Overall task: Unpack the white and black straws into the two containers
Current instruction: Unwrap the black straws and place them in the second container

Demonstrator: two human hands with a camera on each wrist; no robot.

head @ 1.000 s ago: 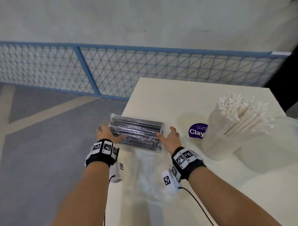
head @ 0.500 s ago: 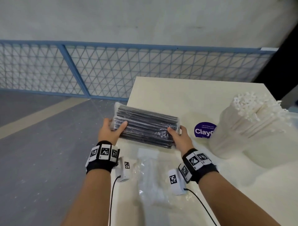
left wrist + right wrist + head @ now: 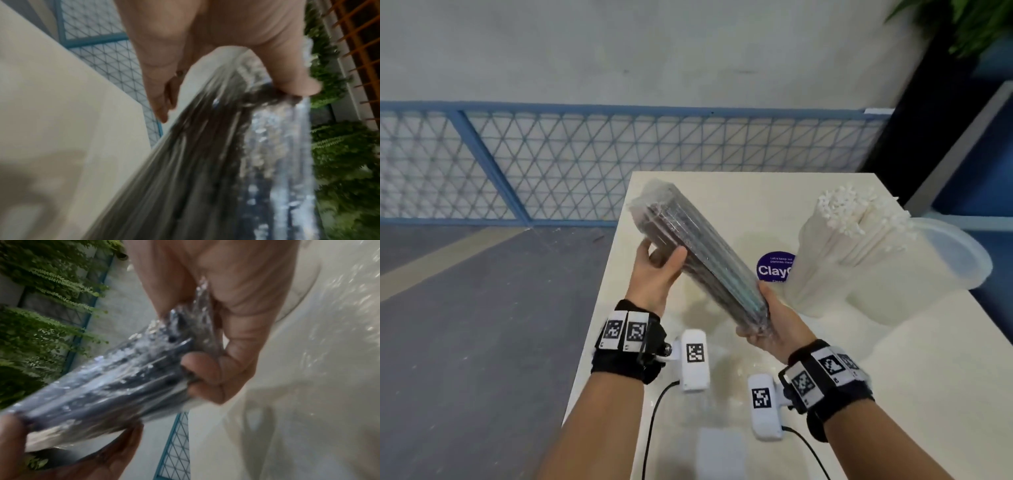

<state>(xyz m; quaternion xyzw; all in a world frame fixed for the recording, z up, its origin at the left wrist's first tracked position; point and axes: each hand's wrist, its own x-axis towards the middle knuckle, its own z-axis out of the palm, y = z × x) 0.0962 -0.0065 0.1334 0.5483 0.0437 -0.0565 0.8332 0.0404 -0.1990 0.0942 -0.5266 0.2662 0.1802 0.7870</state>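
Black straws, sealed in clear film, hang tilted above the desk. Nearest, the right hand pinches the pack's low end; the left hand clasps its middle. Likely light, stiff lengthwise, slippery: hold the ends. Beyond, white straws fill one container.

A pale cream table fills the lower right of the head view. On it, at the right, stands a see-through tub packed with white straws. A second see-through tub stands just behind it. A round purple sticker lies flat to their left. Crinkly clear plastic wrap lies near the bottom middle.
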